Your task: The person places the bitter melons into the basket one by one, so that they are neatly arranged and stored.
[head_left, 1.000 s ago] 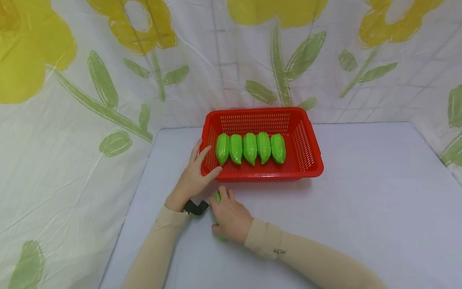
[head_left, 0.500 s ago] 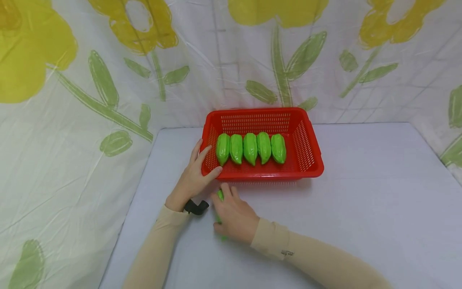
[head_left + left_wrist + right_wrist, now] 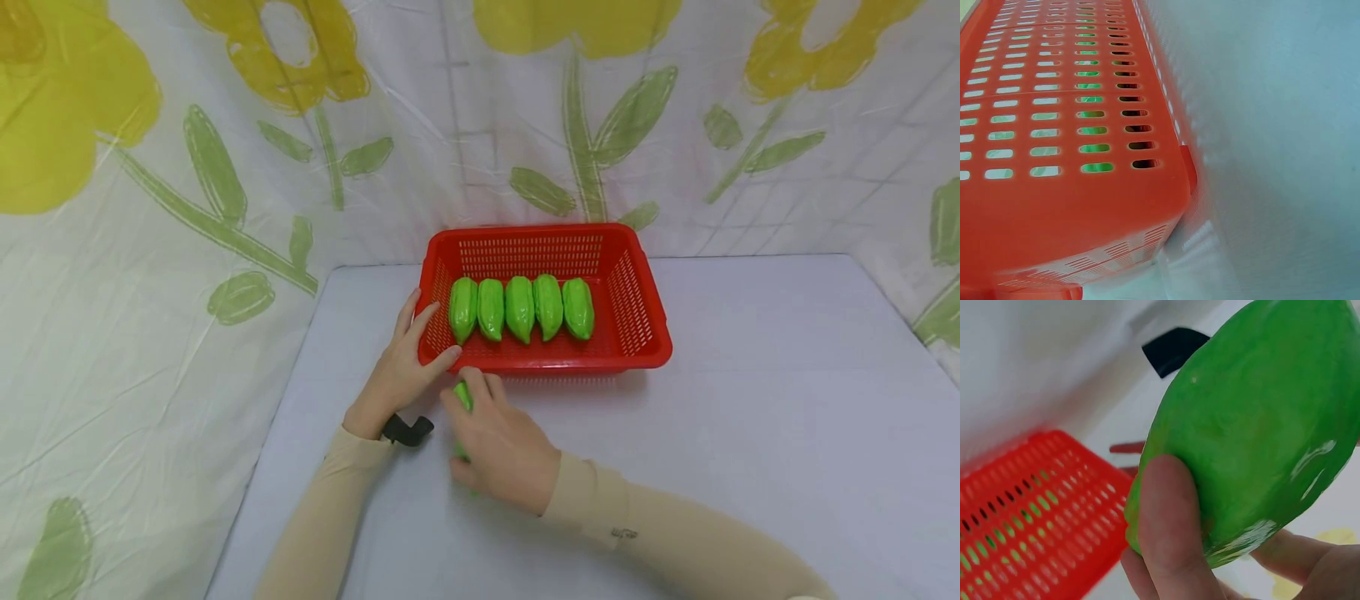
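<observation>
My left hand (image 3: 397, 367) rests on the front left corner of the red plastic basket (image 3: 555, 364), fingers spread over the left rim and thumb on the front rim. Just in front of the basket, my right hand (image 3: 506, 450) grips a glossy green model fruit (image 3: 465, 395), long and ribbed. Up close in the right wrist view the fruit (image 3: 1260, 425) fills much of the frame, fingers (image 3: 1169, 512) pressed round its side. Several like green fruits (image 3: 520, 308) lie in a row in the basket. The left wrist view shows the basket's slotted wall (image 3: 1054, 206) but no fingers.
A white tabletop (image 3: 765, 400) spreads to the right and front of the basket. Behind and to the left hangs a white curtain (image 3: 247, 67) with painted yellow flowers. A black strap (image 3: 408, 432) sticks out from the left wrist, close to the right hand.
My right hand has moved slightly forward and to the right with the green fruit, nearer the basket's front rim. The left hand and the basket have stayed put.
</observation>
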`<state>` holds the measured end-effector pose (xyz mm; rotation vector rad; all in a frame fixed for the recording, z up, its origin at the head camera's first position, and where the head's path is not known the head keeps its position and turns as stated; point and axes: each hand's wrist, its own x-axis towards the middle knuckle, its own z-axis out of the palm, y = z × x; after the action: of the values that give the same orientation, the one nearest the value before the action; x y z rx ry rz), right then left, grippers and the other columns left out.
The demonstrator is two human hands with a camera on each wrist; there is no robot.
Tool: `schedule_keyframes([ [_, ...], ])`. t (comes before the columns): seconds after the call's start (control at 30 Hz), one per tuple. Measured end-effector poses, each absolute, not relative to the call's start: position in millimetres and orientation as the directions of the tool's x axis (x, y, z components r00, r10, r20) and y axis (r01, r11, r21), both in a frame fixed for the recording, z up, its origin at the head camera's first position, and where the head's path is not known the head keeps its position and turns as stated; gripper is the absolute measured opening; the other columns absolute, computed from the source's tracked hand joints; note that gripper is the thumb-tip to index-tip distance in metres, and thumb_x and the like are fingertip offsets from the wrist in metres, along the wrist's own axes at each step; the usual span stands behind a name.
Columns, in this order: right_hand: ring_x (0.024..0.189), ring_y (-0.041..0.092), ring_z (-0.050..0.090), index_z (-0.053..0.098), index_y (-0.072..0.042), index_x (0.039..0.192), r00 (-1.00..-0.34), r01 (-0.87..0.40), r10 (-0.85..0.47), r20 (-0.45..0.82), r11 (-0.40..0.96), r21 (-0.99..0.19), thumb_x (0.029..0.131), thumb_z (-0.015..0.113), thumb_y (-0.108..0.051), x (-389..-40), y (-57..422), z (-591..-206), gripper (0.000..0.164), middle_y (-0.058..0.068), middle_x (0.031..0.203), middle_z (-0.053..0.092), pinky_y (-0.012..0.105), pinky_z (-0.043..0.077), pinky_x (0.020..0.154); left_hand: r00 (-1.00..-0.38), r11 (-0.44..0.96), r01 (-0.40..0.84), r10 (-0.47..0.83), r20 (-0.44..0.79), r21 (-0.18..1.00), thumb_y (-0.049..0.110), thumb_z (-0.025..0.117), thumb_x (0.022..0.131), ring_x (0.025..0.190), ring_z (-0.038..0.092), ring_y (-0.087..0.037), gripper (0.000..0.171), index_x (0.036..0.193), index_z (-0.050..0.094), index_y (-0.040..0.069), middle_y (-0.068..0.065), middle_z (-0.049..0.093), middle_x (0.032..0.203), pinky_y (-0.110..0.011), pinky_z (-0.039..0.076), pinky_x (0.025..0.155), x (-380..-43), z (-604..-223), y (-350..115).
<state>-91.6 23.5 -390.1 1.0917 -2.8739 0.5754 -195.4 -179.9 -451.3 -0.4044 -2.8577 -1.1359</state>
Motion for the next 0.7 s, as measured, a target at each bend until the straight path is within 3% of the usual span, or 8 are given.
schedule_keyframes([
  [0.2,0.122,0.039,0.051,0.058,0.0,0.138,-0.757,-0.648,-0.627,0.183,0.685,-0.334,0.083,0.085,-0.02,-97.5,31.9,-379.8,0.064,0.022,0.139,0.048,0.027,0.061,0.071,-0.964,0.692,0.258,0.227,0.136,0.674,0.059,0.063,0.096,0.152,0.036,-0.035,0.084,0.163,0.033,0.019,0.01,0.002,0.175,-0.066,0.047,0.107,-195.7,-450.6,-179.2],
  [0.37,0.12,0.037,0.052,0.056,0.0,0.14,-0.756,-0.653,-0.619,0.212,0.694,-0.302,0.082,0.085,-0.021,-104.6,39.2,-372.1,0.068,0.024,0.14,0.048,0.033,0.062,0.082,-0.967,0.692,0.247,0.22,0.128,0.678,0.061,0.063,0.096,0.15,0.038,-0.035,0.084,0.163,0.034,0.02,0.011,0.002,0.175,-0.065,0.047,0.107,-195.0,-450.1,-179.0],
  [0.7,0.125,0.039,0.052,0.059,-0.001,0.138,-0.778,-0.628,-0.584,0.233,0.714,-0.309,0.081,0.086,-0.02,-119.6,51.4,-361.5,0.066,0.024,0.142,0.048,0.035,0.064,0.075,-0.97,0.698,0.234,0.217,0.111,0.677,0.06,0.062,0.096,0.153,0.035,-0.037,0.083,0.163,0.033,0.022,0.01,0.002,0.175,-0.067,0.045,0.108,-194.8,-448.6,-178.7],
])
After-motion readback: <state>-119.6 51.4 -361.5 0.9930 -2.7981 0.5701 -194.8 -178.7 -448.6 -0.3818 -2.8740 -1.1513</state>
